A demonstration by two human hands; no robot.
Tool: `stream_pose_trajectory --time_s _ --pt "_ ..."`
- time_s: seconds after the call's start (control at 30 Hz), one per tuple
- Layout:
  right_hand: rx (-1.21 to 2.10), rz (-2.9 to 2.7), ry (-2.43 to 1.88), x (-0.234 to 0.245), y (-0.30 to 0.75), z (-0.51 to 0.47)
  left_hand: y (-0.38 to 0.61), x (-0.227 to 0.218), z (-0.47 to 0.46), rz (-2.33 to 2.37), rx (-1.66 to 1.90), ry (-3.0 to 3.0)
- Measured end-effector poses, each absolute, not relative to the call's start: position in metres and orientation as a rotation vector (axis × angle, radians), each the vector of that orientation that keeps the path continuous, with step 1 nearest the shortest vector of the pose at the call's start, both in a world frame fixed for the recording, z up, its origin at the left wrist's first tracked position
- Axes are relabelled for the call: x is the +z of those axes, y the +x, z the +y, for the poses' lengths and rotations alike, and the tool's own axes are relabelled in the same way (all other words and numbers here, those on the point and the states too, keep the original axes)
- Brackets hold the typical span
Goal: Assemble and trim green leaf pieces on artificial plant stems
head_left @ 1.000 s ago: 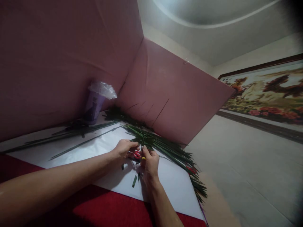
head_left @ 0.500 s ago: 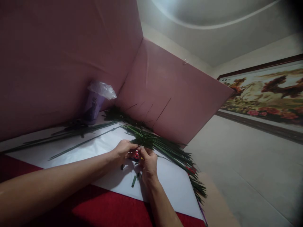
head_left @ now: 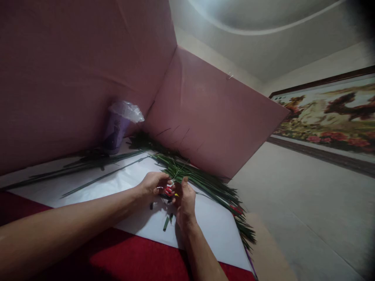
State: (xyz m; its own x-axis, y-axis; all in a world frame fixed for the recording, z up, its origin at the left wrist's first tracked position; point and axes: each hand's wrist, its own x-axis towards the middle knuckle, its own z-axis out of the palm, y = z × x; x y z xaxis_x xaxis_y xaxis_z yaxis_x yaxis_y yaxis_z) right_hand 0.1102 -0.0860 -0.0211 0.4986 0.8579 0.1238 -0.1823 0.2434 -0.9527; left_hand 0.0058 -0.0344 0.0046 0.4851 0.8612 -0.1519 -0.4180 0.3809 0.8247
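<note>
My left hand point(head_left: 155, 182) is closed, with its fingertips on a thin green leaf strand point(head_left: 176, 172) that rises toward the pile of leaves. Just right of it, my right hand point(head_left: 186, 203) has its thumb raised apart from its curled fingers, and I see nothing held in it. Below and between the hands is a red item with a loop shape point(head_left: 168, 191) and a bit of yellow beside it; its kind is partly hidden. Long green leaves point(head_left: 211, 182) lie in a bundle just beyond my hands. Short cut leaf pieces point(head_left: 165, 224) lie on the white sheet point(head_left: 213, 226).
A purple cup point(head_left: 115, 130) topped with clear plastic stands at the back left. Loose long leaves point(head_left: 96, 164) lie across the sheet's left side. Pink panels point(head_left: 216, 117) rise behind, and red cloth point(head_left: 131, 253) lies along the near edge. A framed picture point(head_left: 328, 117) hangs at right.
My right thumb has lifted away from the left fingertips, and the right hand has opened. A long dark strand that stood up against the pink panel no longer shows there.
</note>
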Motion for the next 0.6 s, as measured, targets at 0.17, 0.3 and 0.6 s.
stream_pose_trajectory --time_s 0.17,0.3,0.6 --pt "0.726 -0.656 -1.056 -0.015 0.118 -0.088 0.006 0.003 -0.031 0.72 0.922 0.821" --pt "0.782 -0.7 -1.031 -0.007 0.132 -0.087 0.005 0.003 -0.03 0.708 0.95 0.934" --pt "0.802 -0.843 -1.23 -0.013 0.144 -0.082 0.003 0.002 -0.027 0.681 0.887 1.083"
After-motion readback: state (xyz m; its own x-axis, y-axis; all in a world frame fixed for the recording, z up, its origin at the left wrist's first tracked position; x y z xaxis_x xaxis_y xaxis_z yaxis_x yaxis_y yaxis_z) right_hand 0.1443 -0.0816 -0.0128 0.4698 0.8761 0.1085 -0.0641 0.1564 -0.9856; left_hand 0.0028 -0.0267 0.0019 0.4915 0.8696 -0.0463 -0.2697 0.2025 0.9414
